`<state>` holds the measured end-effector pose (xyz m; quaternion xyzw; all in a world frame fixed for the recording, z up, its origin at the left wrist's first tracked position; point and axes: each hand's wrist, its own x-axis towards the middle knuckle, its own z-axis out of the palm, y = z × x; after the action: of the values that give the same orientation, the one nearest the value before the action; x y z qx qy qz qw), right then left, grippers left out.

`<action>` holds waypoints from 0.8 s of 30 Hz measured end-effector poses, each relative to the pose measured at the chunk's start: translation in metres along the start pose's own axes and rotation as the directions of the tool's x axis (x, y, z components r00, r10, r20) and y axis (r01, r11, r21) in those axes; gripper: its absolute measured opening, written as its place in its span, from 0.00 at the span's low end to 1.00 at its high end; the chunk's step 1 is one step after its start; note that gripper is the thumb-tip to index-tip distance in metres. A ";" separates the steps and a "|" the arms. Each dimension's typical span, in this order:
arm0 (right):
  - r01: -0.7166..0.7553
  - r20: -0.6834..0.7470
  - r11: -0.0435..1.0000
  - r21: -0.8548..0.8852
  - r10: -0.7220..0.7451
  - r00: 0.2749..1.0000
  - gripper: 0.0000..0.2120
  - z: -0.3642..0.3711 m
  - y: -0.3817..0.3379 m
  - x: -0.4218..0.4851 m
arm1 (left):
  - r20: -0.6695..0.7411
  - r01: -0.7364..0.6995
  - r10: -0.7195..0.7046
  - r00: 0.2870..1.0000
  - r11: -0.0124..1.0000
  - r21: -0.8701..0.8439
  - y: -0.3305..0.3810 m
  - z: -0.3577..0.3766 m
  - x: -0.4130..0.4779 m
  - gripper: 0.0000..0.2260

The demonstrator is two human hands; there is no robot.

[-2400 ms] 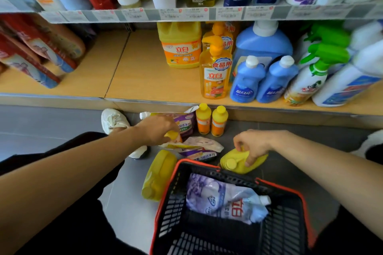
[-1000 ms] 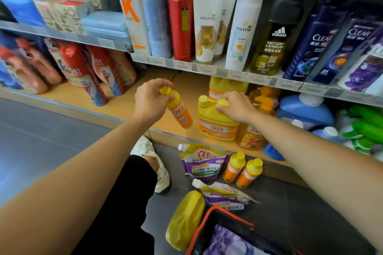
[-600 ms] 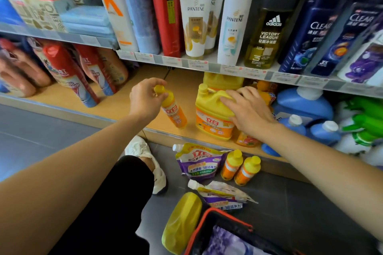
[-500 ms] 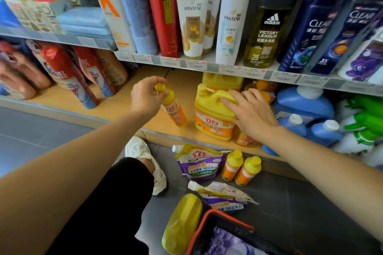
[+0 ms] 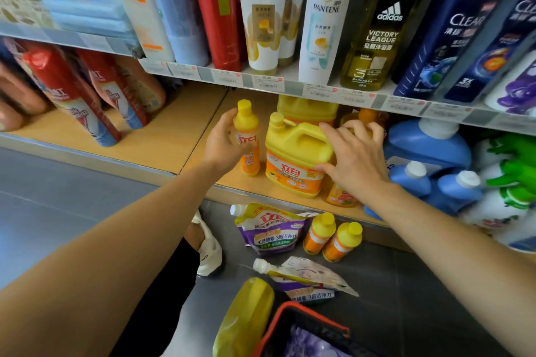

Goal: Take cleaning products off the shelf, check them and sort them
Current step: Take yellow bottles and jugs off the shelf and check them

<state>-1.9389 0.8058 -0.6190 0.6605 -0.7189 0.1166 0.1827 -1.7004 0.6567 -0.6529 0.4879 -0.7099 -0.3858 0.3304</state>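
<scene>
1. The left hand (image 5: 224, 140) grips a small bottle (image 5: 247, 136) with a yellow cap and an orange label, fingers and thumb wrapped round its middle.
2. That bottle is upright over the lower shelf (image 5: 162, 139), near the board's front edge. Whether its base touches the wood cannot be told.
3. Just to its right, a large jug (image 5: 295, 162) of yellow detergent stands on the same board, near the front edge, with its handle on top.
4. The right hand (image 5: 355, 159) lies spread and loose on the large jug's right shoulder. The thumb is against the jug's side and the fingers reach over the top toward a pump bottle (image 5: 364, 117) behind. It grasps nothing.
5. A second jug (image 5: 307, 109) stands directly behind the first, deeper on the board.
6. Two blue bottles (image 5: 412, 181) with white caps stand at the front edge, right of that hand.
7. On the floor below the shelf's front edge, a purple refill pouch (image 5: 271, 233) stands upright, with two orange bottles (image 5: 319, 235) just beside it on the right.
8. Nearer the person, a flat pouch (image 5: 304, 281) lies on the floor, and a fallen jug (image 5: 246, 316) lies on its side.
9. A basket (image 5: 290, 305) with a red rim sits just right of the fallen jug.
10. The upper shelf (image 5: 226, 78) carries tall shampoo bottles (image 5: 264, 9) along its front edge.
</scene>
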 end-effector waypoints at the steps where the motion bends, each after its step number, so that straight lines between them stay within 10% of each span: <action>1: -0.006 -0.001 1.000 0.003 0.006 1.000 0.39 0.001 0.000 0.000 | 0.037 0.025 -0.024 0.999 0.999 -0.032 -0.005 0.003 -0.002 0.39; 11: -0.103 -0.053 0.992 -0.066 0.100 0.994 0.38 0.014 -0.004 0.003 | -0.034 0.171 -0.171 0.985 0.985 -0.012 -0.044 0.044 0.021 0.21; 24: -0.085 -0.068 0.960 -0.268 0.069 0.995 0.37 0.021 0.004 0.026 | 0.032 0.135 -0.134 0.991 0.990 -0.031 -0.057 0.058 0.071 0.31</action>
<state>-1.9470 0.7743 -0.6272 0.5973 -0.7475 0.0433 0.2873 -1.7462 0.5898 -0.7244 0.5231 -0.6738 -0.4262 0.3013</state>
